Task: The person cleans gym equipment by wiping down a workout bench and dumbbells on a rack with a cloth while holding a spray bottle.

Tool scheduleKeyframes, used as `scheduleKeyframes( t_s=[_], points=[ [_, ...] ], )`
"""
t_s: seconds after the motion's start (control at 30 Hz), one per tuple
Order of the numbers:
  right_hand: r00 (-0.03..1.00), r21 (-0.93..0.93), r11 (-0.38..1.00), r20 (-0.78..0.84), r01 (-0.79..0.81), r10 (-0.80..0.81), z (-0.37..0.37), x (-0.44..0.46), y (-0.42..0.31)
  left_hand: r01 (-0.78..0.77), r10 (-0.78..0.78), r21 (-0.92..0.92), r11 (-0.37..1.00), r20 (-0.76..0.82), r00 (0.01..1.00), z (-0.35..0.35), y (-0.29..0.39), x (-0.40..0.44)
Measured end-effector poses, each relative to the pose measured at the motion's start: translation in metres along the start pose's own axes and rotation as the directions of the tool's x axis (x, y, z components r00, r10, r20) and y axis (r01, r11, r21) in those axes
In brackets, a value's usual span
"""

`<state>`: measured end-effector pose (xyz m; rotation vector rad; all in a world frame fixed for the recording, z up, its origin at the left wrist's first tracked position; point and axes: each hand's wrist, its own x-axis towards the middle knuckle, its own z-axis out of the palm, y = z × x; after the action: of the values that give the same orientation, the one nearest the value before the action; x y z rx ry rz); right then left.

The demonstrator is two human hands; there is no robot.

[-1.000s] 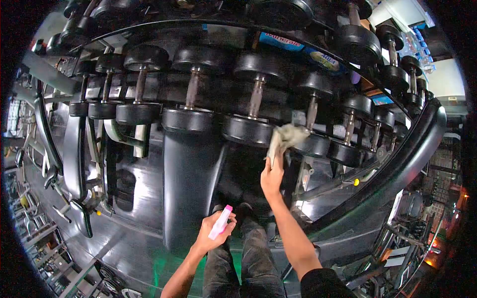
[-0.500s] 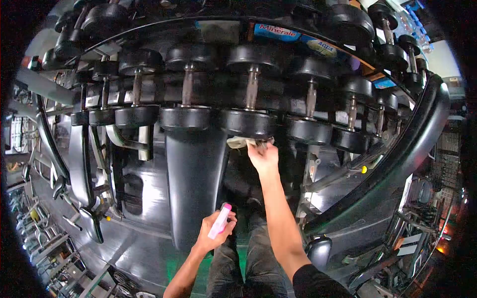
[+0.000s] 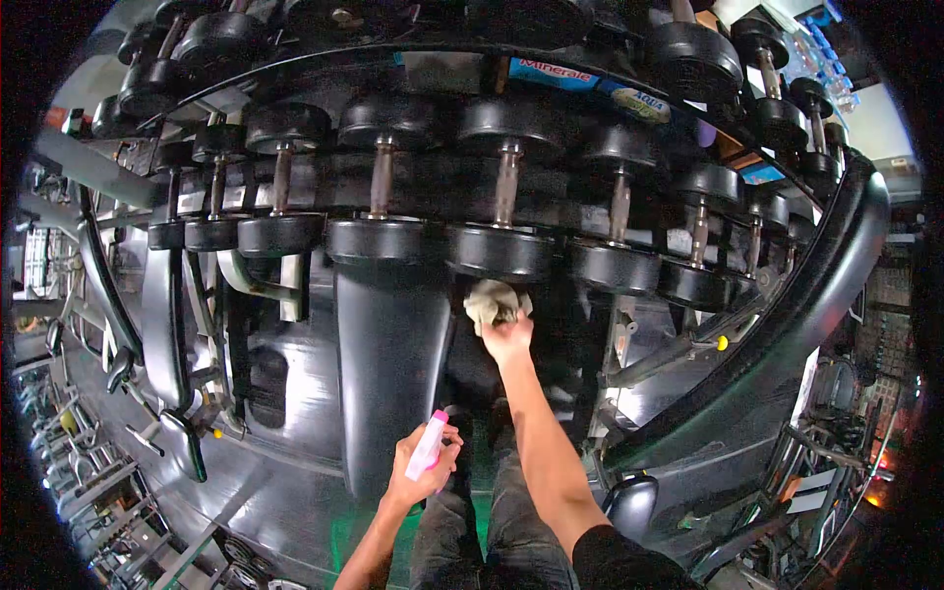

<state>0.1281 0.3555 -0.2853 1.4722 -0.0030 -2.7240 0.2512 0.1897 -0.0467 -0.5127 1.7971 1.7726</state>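
A white bottle with a pink top (image 3: 428, 447) is held in my left hand (image 3: 421, 472), low in the view above my legs. My right hand (image 3: 508, 337) is closed on a crumpled pale cloth (image 3: 494, 304). The cloth is just below the front head of a black dumbbell (image 3: 500, 253) with a worn metal handle. That dumbbell rests in a row with several others, among them one to its left (image 3: 379, 241) and one to its right (image 3: 617, 265).
A black padded bench (image 3: 388, 374) stands left of my right hand. Another long bench pad (image 3: 777, 324) slants up at the right. An upper rack shelf holds more dumbbells (image 3: 693, 59). Blue boxes (image 3: 551, 73) show behind it. Gym machines line both sides.
My right hand and the cloth have moved left from the neighbouring dumbbell, then a little down from the front head of this one. My left hand still holds the bottle.
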Motion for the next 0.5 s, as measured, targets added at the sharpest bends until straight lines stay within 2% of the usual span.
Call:
scheduleKeyframes(
  t_s=[0.03,0.1,0.17,0.2,0.27,0.3,0.37,0.43,0.5],
  points=[
    [0.994,-0.076,0.994,-0.074,0.081,-0.086,0.012,0.012,0.005,-0.012,0.012,-0.017,1.0,-0.005,1.0,-0.001,-0.002,-0.002],
    [0.992,-0.077,0.991,-0.056,0.109,-0.114,0.027,0.043,0.017,-0.029,0.029,0.023,0.999,0.003,1.0,-0.006,-0.007,-0.003],
    [0.984,0.094,0.994,0.167,0.047,-0.062,0.061,0.045,0.039,-0.046,0.046,0.059,0.997,0.01,0.999,-0.012,-0.015,-0.004],
    [0.984,0.093,0.995,0.168,0.043,-0.058,0.071,0.032,0.046,-0.065,0.065,0.054,0.996,0.007,0.998,-0.015,-0.022,-0.004],
    [1.0,0.257,0.966,-0.012,0.0,0.003,0.092,0.006,0.053,-0.086,0.086,0.05,0.995,0.008,0.996,-0.017,-0.021,-0.008],
    [0.981,0.258,0.96,0.185,-0.108,0.061,0.069,0.023,0.054,-0.097,0.097,0.037,0.995,-0.006,0.995,-0.017,-0.017,-0.008],
    [0.968,0.272,0.934,0.159,-0.233,0.195,0.063,0.005,0.047,-0.111,0.111,0.023,0.994,-0.022,0.994,-0.016,-0.011,-0.012],
    [0.949,0.072,0.957,0.173,-0.28,0.264,0.071,-0.028,0.03,-0.12,0.12,0.0,0.993,-0.029,0.992,-0.013,-0.004,-0.013],
    [0.934,0.047,0.963,0.26,-0.265,0.244,0.086,-0.062,0.013,-0.128,0.128,-0.009,0.992,-0.013,0.992,-0.01,0.001,-0.015]
  ],
)
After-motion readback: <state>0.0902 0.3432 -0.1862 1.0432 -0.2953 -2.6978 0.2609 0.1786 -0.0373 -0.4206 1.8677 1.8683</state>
